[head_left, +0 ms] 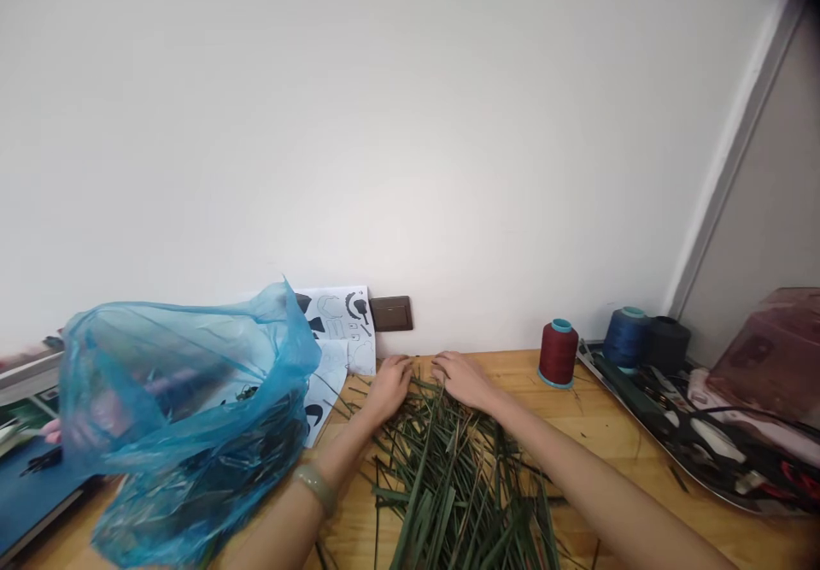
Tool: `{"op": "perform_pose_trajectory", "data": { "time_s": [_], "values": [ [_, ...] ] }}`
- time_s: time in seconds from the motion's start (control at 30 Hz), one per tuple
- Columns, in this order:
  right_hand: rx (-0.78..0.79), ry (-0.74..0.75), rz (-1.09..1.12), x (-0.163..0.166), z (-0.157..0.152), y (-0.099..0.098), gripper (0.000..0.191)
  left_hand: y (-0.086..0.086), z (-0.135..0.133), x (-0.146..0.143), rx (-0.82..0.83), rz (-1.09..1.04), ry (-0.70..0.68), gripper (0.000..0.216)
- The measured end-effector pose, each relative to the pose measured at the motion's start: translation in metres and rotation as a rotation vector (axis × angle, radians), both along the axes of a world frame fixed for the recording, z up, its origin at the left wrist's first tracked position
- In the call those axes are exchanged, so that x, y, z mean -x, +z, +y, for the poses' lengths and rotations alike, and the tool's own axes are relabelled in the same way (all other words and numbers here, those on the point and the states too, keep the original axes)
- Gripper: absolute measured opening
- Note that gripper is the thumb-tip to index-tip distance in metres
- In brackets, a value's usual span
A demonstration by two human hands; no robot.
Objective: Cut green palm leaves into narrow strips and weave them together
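A loose heap of long dark-green grass blades lies on the wooden table in front of me, many crossing one another. My left hand rests at the far left end of the heap, fingers stretched forward and bent a little inward. Facing it across a small gap, my right hand lies at the far right end, its fingers slightly apart and touching the blade tips. Neither hand is visibly closed around a blade. A pale green bangle circles my left wrist.
Left of the heap stands an open blue plastic bag, with printed sheets against the wall behind. A dark red thread spool stands to the right. Beyond it, a tray holds a blue spool, a black spool, cables and tools.
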State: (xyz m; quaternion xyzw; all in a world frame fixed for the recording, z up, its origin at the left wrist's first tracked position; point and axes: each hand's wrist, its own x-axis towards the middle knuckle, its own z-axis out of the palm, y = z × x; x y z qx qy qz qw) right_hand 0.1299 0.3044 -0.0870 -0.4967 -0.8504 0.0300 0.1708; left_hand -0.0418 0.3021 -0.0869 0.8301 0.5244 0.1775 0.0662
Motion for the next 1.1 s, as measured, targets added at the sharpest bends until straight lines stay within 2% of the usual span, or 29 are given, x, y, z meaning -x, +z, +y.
{"op": "perform_pose_trajectory", "data": {
  "time_s": [0.07, 0.13, 0.23, 0.33, 0.4, 0.5, 0.6, 0.67, 0.77, 0.9, 1.0, 1.1],
  "values": [
    [0.031, 0.022, 0.019, 0.007, 0.003, -0.002, 0.03, -0.006, 0.004, 0.0, -0.001, -0.001, 0.075, 0.044],
    [0.076, 0.07, 0.032, 0.015, 0.003, -0.005, 0.033, -0.012, 0.004, -0.004, 0.031, 0.014, 0.074, 0.048],
    [0.168, 0.181, 0.05, 0.016, -0.01, -0.002, 0.038, -0.013, -0.008, -0.004, 0.096, 0.033, -0.031, 0.047],
    [0.259, 0.234, 0.086, -0.008, -0.032, 0.01, 0.035, 0.0, -0.028, 0.01, 0.148, 0.024, -0.127, 0.038],
    [0.288, 0.165, 0.129, -0.039, -0.048, 0.021, 0.042, 0.011, -0.042, 0.027, 0.151, 0.004, -0.12, 0.039],
    [0.315, -0.034, 0.161, -0.098, -0.07, 0.031, 0.052, 0.021, -0.058, 0.054, 0.141, -0.006, -0.061, 0.049],
    [0.369, -0.194, 0.124, -0.148, -0.099, 0.026, 0.066, 0.018, -0.077, 0.075, 0.163, 0.023, -0.019, 0.061],
    [0.4, -0.25, 0.091, -0.161, -0.124, 0.018, 0.074, 0.013, -0.094, 0.079, 0.192, 0.065, -0.015, 0.069],
    [0.399, -0.229, 0.035, -0.147, -0.161, 0.011, 0.077, 0.01, -0.127, 0.072, 0.288, 0.081, -0.059, 0.072],
    [0.458, -0.079, 0.053, -0.107, -0.187, 0.021, 0.07, 0.011, -0.17, 0.061, 0.406, -0.02, -0.045, 0.064],
    [0.367, -0.209, 0.027, -0.103, -0.186, 0.023, 0.076, 0.007, -0.186, 0.069, 0.31, 0.075, 0.055, 0.068],
    [0.297, -0.339, -0.052, -0.116, -0.18, 0.011, 0.081, 0.004, -0.183, 0.082, 0.184, 0.185, 0.095, 0.075]
  ]
}}
